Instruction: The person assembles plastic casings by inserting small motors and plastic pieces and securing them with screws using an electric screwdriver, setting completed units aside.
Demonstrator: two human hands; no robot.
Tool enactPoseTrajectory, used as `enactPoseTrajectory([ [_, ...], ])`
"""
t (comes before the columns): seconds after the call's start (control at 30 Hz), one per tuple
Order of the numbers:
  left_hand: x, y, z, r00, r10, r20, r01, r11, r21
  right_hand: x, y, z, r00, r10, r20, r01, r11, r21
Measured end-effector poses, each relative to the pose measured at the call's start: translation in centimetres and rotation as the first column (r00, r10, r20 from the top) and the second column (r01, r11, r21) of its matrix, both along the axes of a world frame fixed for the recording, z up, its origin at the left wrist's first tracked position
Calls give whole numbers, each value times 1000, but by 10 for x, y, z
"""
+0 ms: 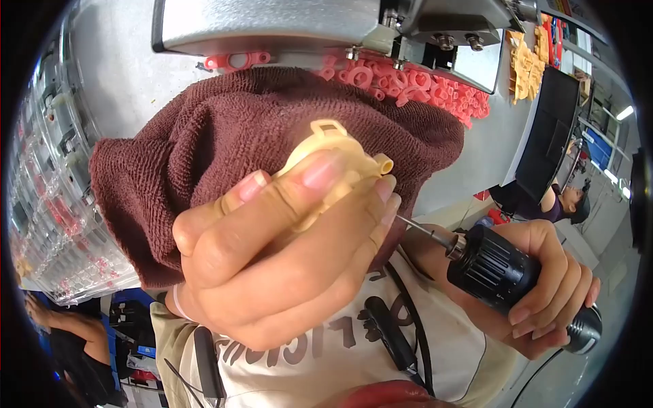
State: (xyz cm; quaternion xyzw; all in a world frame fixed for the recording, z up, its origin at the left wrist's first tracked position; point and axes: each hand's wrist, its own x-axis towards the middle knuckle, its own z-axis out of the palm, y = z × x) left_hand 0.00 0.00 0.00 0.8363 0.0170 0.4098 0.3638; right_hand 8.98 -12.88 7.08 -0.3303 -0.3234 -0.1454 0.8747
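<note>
My left hand (272, 265) is in the middle, its fingers closed round a cream-yellow plastic part (330, 146). The part is rounded, with a small loop at its top and a short hollow tube on its right side; my fingers hide much of the rest. To the right, my right hand (547, 292) wraps round a black corded electric screwdriver (493, 268). Its thin metal bit points up and left, the tip close to the fingertips of my left hand. Whether the tip touches the part, I cannot tell. Behind the part lies a bunched maroon towel (238, 129).
Several pink-red plastic pieces (408, 85) are heaped beyond the towel, below a metal machine housing (272, 24). More yellow parts (527, 64) sit at the far right. Clear plastic trays (68, 204) stand at the left. Other people (571, 202) are in the background.
</note>
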Motion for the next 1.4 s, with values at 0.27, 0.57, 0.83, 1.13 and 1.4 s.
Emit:
enactPoseTrajectory([
  [0.27,-2,5,-3,999,-31,-35,35,993,114,-21,10,-11,951,-251,178,242,967,75],
  [0.57,0,13,16,979,-120,-164,122,993,2,-10,-1,9,992,-100,-74,90,987,-131],
  [0.83,3,27,21,864,-356,-356,352,933,-78,18,-30,7,976,112,-186,-143,976,-165],
  [1.13,-8,20,52,799,-497,-338,429,866,-258,15,-61,15,972,113,-206,-148,975,-164],
  [1.4,-24,17,45,835,-550,-18,362,574,-735,11,-84,3,953,15,-304,-79,976,-201],
])
